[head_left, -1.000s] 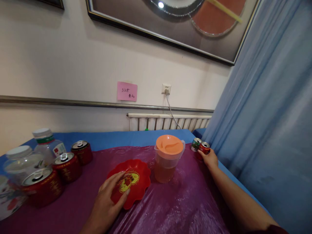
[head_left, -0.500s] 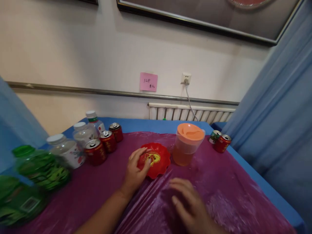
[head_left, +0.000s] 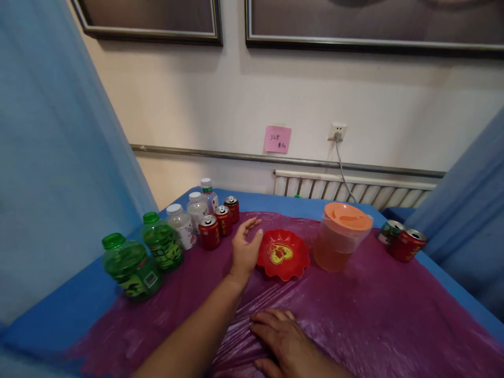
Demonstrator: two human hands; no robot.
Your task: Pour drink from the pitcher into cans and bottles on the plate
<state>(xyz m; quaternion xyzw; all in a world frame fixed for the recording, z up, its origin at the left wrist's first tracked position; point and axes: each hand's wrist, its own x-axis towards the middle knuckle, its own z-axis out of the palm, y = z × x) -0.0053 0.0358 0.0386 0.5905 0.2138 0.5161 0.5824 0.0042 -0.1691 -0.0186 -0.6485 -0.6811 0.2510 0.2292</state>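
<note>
A red scalloped plate (head_left: 293, 262) with a yellow heart print lies on the purple plastic sheet (head_left: 354, 320). Just left of its rim is my left hand (head_left: 244, 249), fingers apart and nothing in it; whether the thumb touches the rim I cannot tell. Closer to me, my right hand (head_left: 277, 336) rests palm down over the sheet, fingers spread and holding nothing. A clear pitcher (head_left: 334, 247) with an orange lid and amber liquid inside stands right of the plate.
Left of my left hand stand several red cans (head_left: 209, 233), clear white-capped bottles (head_left: 183, 228) and two green bottles (head_left: 136, 270). A red can (head_left: 407, 245) and a green can (head_left: 390, 231) are at the right edge. Blue curtains (head_left: 59, 157) hang on both sides.
My left hand has moved off the plate to its left side. My right hand has shifted left and lowered toward the sheet. The view has turned left, showing more of the green bottles.
</note>
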